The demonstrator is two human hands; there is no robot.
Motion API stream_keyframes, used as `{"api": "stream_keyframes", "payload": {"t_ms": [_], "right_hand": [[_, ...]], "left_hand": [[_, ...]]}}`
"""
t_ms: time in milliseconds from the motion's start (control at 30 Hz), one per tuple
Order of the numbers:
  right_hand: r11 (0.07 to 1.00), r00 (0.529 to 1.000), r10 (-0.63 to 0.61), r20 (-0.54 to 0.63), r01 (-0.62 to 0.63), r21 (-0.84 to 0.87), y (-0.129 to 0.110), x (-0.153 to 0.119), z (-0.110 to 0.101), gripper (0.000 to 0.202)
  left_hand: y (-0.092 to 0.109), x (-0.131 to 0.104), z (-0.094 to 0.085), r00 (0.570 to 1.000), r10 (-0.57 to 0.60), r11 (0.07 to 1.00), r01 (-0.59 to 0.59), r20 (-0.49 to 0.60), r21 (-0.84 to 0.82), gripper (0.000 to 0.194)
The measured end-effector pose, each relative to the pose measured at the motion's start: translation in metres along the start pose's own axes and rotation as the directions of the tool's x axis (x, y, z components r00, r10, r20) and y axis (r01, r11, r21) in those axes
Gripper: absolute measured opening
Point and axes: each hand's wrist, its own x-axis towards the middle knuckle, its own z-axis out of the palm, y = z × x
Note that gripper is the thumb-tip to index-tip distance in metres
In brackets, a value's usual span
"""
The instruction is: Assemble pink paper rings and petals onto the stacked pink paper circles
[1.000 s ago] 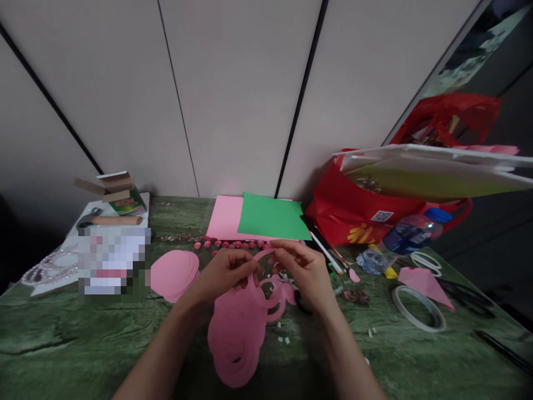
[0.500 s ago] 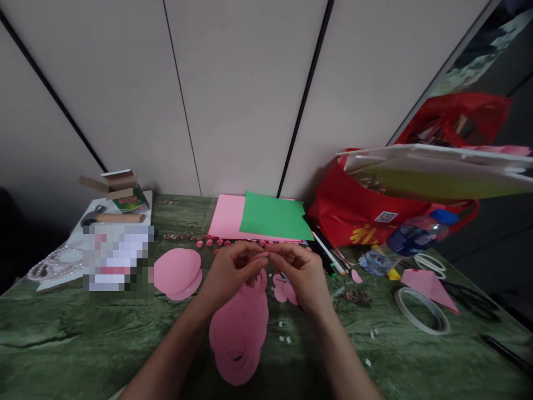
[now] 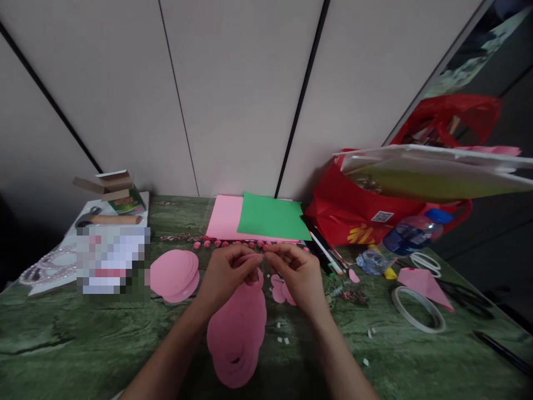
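Observation:
My left hand [image 3: 227, 275] is closed on a small strip of pink paper [image 3: 250, 257], pinched between thumb and fingers. Just right of it, my right hand [image 3: 297, 272] has its thumb and fingers pressed together near the strip's end; whether it grips anything is too small to tell. Beneath my hands lies a long pile of overlapping pink paper shapes [image 3: 237, 333]. Small pink petal pieces [image 3: 278, 289] rest beside my right hand. A row of little pink rolled pieces [image 3: 207, 244] runs behind my hands, partly hidden by them.
Pink circles [image 3: 174, 273] are stacked at left, near an opened box [image 3: 124, 200]. Green paper [image 3: 272, 216] overlaps pink sheets at the back. At right are a red bag [image 3: 333, 205], a bottle [image 3: 410, 236], a tape roll [image 3: 417, 309], dark scissors [image 3: 466, 298] and a pen [image 3: 502, 351].
The view has shifted slightly, so the table items appear a little further left. My fingertips have moved slightly apart, with the pink strip still in my left hand.

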Motion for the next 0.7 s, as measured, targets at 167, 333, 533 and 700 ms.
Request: {"api": "stream_keyframes", "payload": {"t_ms": [167, 333, 533, 700], "right_hand": [[0.996, 0.998, 0.043, 0.044, -0.047, 0.077, -0.0016, -0.0003, 0.0020, 0.014], [0.998, 0.999, 0.006, 0.046, -0.009, 0.068, 0.0021, 0.0008, 0.0002, 0.012], [0.994, 0.995, -0.091, 0.045, 0.093, -0.055, 0.0049, -0.0001, -0.0004, 0.009], [0.997, 0.993, -0.071, 0.093, 0.074, -0.033, 0.0066, -0.0008, 0.0010, 0.009]], "left_hand": [[0.0028, -0.0005, -0.0014, 0.996, 0.034, 0.998, -0.029, -0.088, 0.056, 0.020], [0.0013, 0.0004, -0.0032, 0.999, 0.027, 0.997, -0.025, -0.029, 0.071, 0.022], [-0.0018, 0.0030, -0.0018, 0.998, 0.040, 0.998, -0.038, -0.039, 0.043, 0.016], [-0.0027, 0.0028, -0.0023, 0.997, 0.029, 0.999, -0.028, -0.066, 0.020, 0.013]]}}
